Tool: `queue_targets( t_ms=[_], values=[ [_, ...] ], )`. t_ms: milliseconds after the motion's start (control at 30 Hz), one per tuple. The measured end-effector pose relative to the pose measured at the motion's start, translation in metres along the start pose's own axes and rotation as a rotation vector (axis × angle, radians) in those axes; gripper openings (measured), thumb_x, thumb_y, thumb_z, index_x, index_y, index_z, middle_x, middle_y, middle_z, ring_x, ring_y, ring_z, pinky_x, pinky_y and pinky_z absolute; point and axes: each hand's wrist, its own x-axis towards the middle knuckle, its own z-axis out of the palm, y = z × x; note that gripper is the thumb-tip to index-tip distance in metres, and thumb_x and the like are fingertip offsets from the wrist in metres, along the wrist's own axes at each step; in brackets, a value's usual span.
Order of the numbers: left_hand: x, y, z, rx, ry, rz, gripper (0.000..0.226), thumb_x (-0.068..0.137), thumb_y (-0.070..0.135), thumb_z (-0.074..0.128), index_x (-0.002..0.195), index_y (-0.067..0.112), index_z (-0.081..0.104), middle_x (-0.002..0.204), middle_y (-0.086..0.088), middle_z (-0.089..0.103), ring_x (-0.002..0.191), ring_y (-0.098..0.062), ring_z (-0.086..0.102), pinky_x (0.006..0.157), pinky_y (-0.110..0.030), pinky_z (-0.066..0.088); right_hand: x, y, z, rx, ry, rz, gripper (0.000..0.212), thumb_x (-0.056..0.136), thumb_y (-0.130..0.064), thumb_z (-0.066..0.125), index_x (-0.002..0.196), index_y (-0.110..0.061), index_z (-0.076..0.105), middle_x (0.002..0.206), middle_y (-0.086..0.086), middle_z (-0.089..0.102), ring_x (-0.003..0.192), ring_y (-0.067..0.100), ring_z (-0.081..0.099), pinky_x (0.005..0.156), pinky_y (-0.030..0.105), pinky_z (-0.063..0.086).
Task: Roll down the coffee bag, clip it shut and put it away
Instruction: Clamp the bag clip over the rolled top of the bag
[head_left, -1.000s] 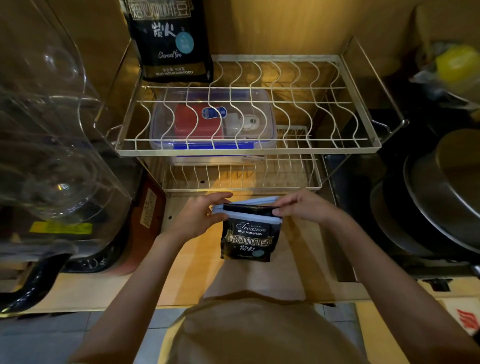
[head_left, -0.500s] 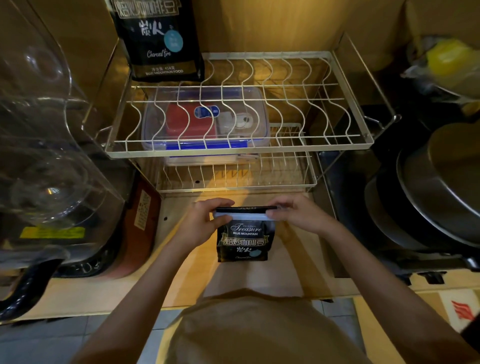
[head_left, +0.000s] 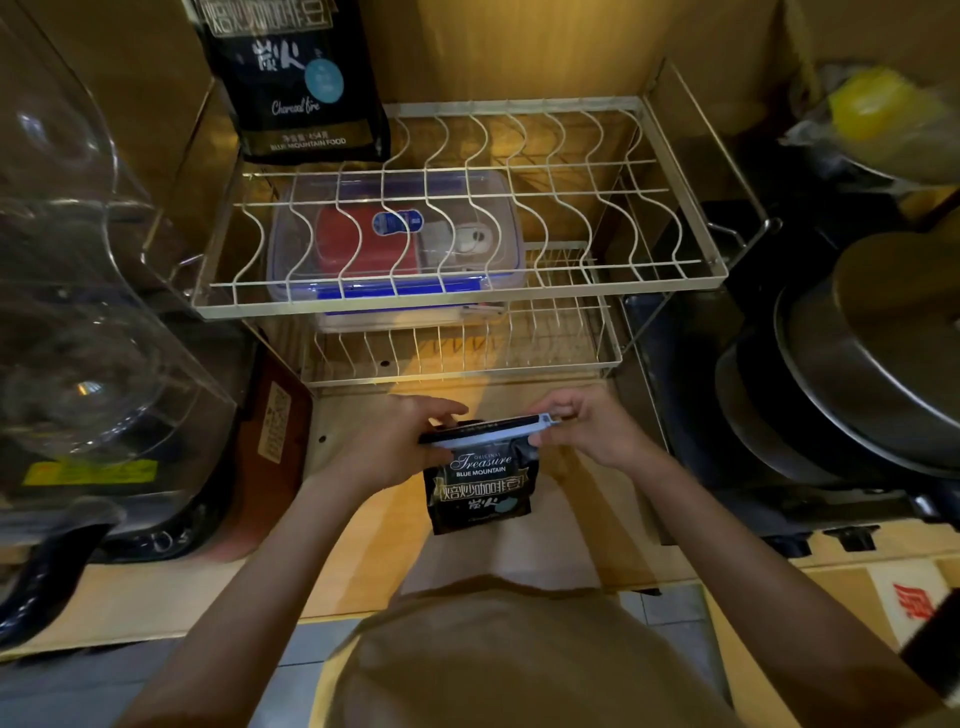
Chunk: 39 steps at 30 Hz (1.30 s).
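A small black coffee bag (head_left: 480, 488) with white and gold lettering stands upright on the wooden counter, its top rolled down. A pale blue bar clip (head_left: 493, 431) lies across the rolled top. My left hand (head_left: 410, 441) holds the left end of the rolled top and clip. My right hand (head_left: 587, 431) pinches the clip's right end, which sticks out past the bag. I cannot tell whether the clip is fully snapped.
A two-tier wire rack (head_left: 457, 301) stands behind the bag, with a clear lidded box (head_left: 395, 244) on its lower tier. A larger black coffee bag (head_left: 291, 78) stands on the upper tier's back left. Clear plastic appliance (head_left: 78, 312) at left; stacked metal pans (head_left: 857, 374) at right.
The rolled top has flattened under the clip, whose right end now sticks out past the bag in my right hand. Both hands stayed at the bag's top.
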Motion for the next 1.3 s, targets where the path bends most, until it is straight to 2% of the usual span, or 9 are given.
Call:
queue_targets(
  t_ms=[200,333,433,600,833,967,1133,1233,1300],
  values=[
    [0.026,0.036,0.019,0.254,-0.026,0.11,0.033,0.079,0.032,0.064,0.108,0.017,0.059,0.102,-0.008,0.06,0.1,-0.025,0.054,0.072,-0.034,0.045,0.003,-0.003,0.001,-0.043,-0.006,-0.053,0.027,0.067,0.007,0.073,0.092,0.001,0.068,0.095,0.016,0.071,0.078,0.006,0.063,0.071,0.01,0.051],
    [0.035,0.043,0.021,0.299,-0.037,0.071,0.024,0.081,0.028,0.063,0.098,0.012,0.063,0.097,-0.011,0.061,0.091,-0.03,0.057,0.068,-0.036,0.042,0.002,-0.001,0.001,-0.058,-0.001,-0.08,0.029,0.067,0.005,0.074,0.094,-0.002,0.069,0.094,0.011,0.07,0.085,0.016,0.064,0.083,0.028,0.052],
    [0.035,0.042,0.02,0.271,-0.048,0.067,0.021,0.08,0.026,0.064,0.096,0.013,0.064,0.095,-0.012,0.063,0.089,-0.031,0.057,0.067,-0.035,0.039,0.0,-0.001,0.0,-0.129,-0.006,-0.095,0.034,0.066,-0.003,0.077,0.099,-0.006,0.068,0.095,0.003,0.067,0.089,0.016,0.062,0.082,0.027,0.049],
    [0.035,0.043,0.021,0.245,-0.026,0.059,0.022,0.079,0.025,0.064,0.098,0.013,0.066,0.095,-0.011,0.065,0.089,-0.029,0.056,0.07,-0.037,0.044,-0.003,0.0,-0.004,-0.419,0.025,-0.238,0.024,0.073,-0.016,0.074,0.093,-0.005,0.068,0.091,0.013,0.066,0.084,0.025,0.06,0.074,0.038,0.049],
    [0.032,0.041,0.028,0.251,0.052,0.05,0.016,0.08,0.025,0.063,0.094,0.017,0.067,0.089,-0.009,0.07,0.083,-0.029,0.058,0.066,-0.033,0.043,-0.009,0.003,0.001,-0.728,0.066,-0.416,0.021,0.082,-0.023,0.064,0.09,-0.004,0.066,0.087,0.011,0.066,0.086,0.023,0.058,0.075,0.034,0.048],
    [0.029,0.041,0.031,0.268,0.073,0.047,0.017,0.081,0.023,0.062,0.095,0.016,0.068,0.09,-0.01,0.069,0.084,-0.03,0.059,0.07,-0.036,0.048,-0.012,0.009,0.006,-0.619,0.126,-0.411,0.019,0.076,-0.017,0.07,0.088,-0.002,0.069,0.081,0.014,0.069,0.08,0.026,0.061,0.071,0.029,0.046],
    [0.03,0.04,0.031,0.214,0.05,0.024,0.019,0.08,0.023,0.063,0.097,0.016,0.066,0.093,-0.01,0.067,0.086,-0.03,0.058,0.072,-0.04,0.051,-0.012,0.013,0.008,-0.428,0.113,-0.269,0.027,0.077,-0.021,0.069,0.1,-0.006,0.065,0.094,0.009,0.063,0.087,0.018,0.057,0.077,0.031,0.05],
    [0.029,0.039,0.032,0.192,0.048,0.023,0.019,0.08,0.023,0.063,0.097,0.016,0.066,0.094,-0.01,0.066,0.087,-0.029,0.058,0.071,-0.039,0.049,-0.016,0.022,0.012,-0.051,-0.059,0.037,0.072,0.065,-0.02,0.08,0.128,-0.016,0.047,0.122,-0.005,0.051,0.109,0.007,0.048,0.093,0.02,0.042],
    [0.027,0.04,0.032,0.171,0.048,0.032,0.019,0.08,0.023,0.063,0.098,0.017,0.066,0.095,-0.009,0.065,0.088,-0.029,0.058,0.072,-0.039,0.049,-0.018,0.034,0.022,-0.019,-0.203,0.128,0.083,0.058,-0.012,0.084,0.129,-0.017,0.041,0.127,-0.008,0.047,0.118,0.009,0.045,0.091,0.011,0.04]
  ],
)
